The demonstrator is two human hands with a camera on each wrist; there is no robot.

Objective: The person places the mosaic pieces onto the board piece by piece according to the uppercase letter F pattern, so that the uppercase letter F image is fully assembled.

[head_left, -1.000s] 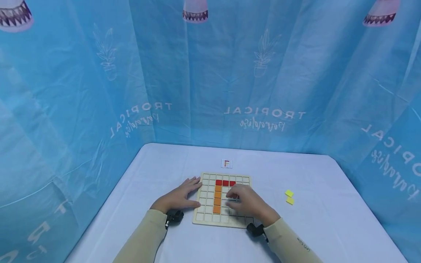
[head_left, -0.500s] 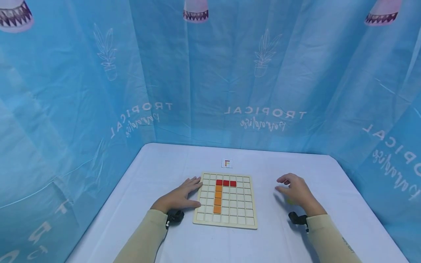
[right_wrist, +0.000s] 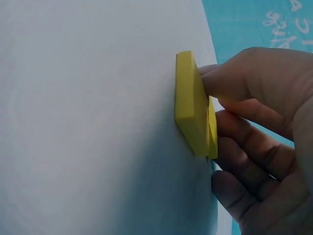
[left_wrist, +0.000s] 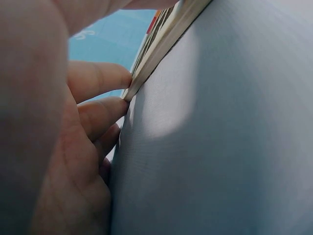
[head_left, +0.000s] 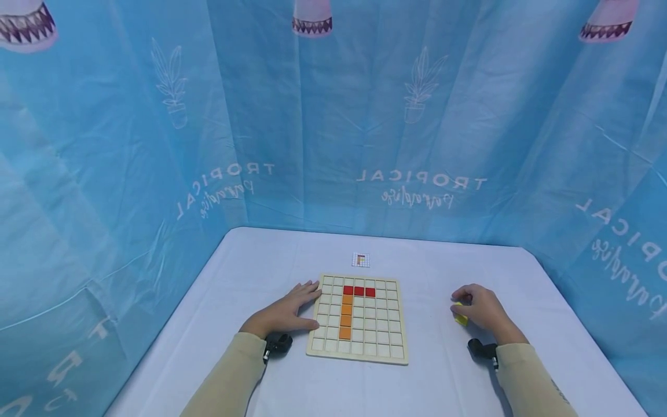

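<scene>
In the head view a wooden grid board (head_left: 372, 339) lies on the table. Three red tiles (head_left: 359, 291) form a row on it, and a column of orange tiles (head_left: 346, 318) runs down from the left one. My left hand (head_left: 283, 310) rests at the board's left edge, thumb and fingers spread and touching the rim. Right of the board, my right hand (head_left: 482, 310) has curled thumb and index finger at two yellow tiles. A yellow tile (right_wrist: 188, 98) is pinched at its upper part in the right wrist view; the other yellow tile (right_wrist: 212, 129) shows behind it, partly hidden.
A small pattern card (head_left: 361, 260) with a printed coloured grid lies beyond the board. White cloth (head_left: 292, 249) covers the table. Blue curtains (head_left: 339, 116) hang along the back and both sides.
My right hand has moved from above the board rightward to the yellow tiles, then lowered its fingers onto them. The third red tile is fully uncovered. My left hand stays at the board's edge.
</scene>
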